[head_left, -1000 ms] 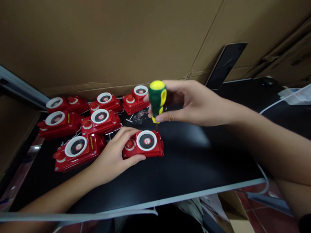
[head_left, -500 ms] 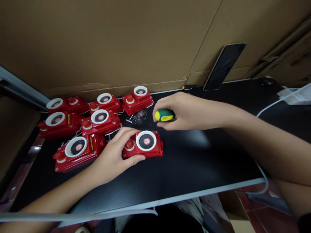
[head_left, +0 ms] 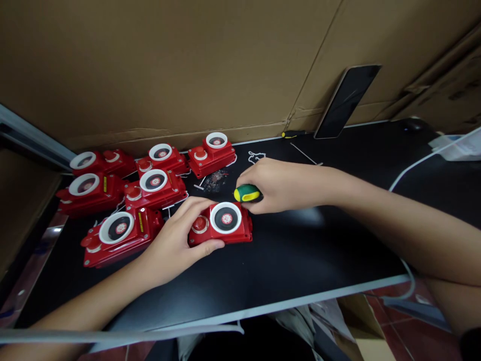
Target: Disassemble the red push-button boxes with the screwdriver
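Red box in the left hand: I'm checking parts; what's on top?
White-rimmed disc, red knob. Left hand hides its left edge; right hand, the far right corner.

The left hand (head_left: 175, 240) holds a red box (head_left: 225, 220) on the black table (head_left: 300, 260). The right hand (head_left: 272, 185) grips a green-and-yellow screwdriver (head_left: 247, 193) near it. More red boxes (head_left: 150, 193) stand left; a phone (head_left: 347, 103) leans against cardboard (head_left: 188, 65).

Green-and-yellow screwdriver handle (head_left: 248, 193)

Glossy red plastic device (head_left: 221, 224), smooth plastic screwdriver handle (head_left: 247, 193), matt cardboard wall (head_left: 188, 65), smooth black tabletop (head_left: 285, 260)
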A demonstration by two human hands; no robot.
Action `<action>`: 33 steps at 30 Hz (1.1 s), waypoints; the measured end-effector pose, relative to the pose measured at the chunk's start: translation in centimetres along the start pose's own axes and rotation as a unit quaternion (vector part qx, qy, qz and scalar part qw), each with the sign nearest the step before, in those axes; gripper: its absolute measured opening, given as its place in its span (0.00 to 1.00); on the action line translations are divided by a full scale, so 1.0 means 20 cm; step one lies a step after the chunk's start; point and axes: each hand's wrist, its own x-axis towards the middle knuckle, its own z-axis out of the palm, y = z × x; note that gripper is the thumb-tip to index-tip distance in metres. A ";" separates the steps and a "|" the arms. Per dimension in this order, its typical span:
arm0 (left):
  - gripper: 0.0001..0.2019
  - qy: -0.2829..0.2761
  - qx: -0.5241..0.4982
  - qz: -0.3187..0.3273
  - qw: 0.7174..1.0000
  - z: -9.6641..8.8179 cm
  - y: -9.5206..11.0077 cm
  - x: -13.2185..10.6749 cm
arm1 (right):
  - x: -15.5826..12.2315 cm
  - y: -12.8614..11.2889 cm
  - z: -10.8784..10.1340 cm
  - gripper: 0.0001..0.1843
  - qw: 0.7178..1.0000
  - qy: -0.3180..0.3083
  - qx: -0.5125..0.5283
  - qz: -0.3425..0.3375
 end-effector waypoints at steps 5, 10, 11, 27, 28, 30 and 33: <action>0.26 0.002 0.000 0.003 1.000 0.00 0.00 0.00 | 0.01 -0.02 0.02 0.15 1.000 -0.003 -0.006 0.016; 0.27 0.004 0.004 0.002 1.000 0.00 0.00 0.00 | 0.01 -0.02 0.01 0.15 1.000 0.025 -0.004 0.014; 0.27 0.004 0.005 0.000 1.000 0.00 0.00 0.00 | -0.01 -0.02 0.00 0.15 0.999 0.033 -0.005 0.015; 0.27 -0.002 0.000 -0.016 1.000 0.00 0.00 0.00 | -0.15 0.44 -0.28 0.12 0.920 -0.124 -0.189 0.319; 0.27 -0.002 -0.001 -0.016 1.000 0.00 0.00 0.00 | -0.15 0.44 -0.27 0.16 0.921 -0.111 -0.195 0.320; 0.27 -0.003 -0.001 -0.017 1.000 -0.01 0.00 0.00 | -0.18 0.42 -0.27 0.23 0.927 -0.070 -0.201 0.310; 0.27 -0.005 -0.002 -0.011 1.000 -0.01 0.00 0.00 | -0.22 0.39 -0.30 0.24 0.932 -0.004 -0.208 0.298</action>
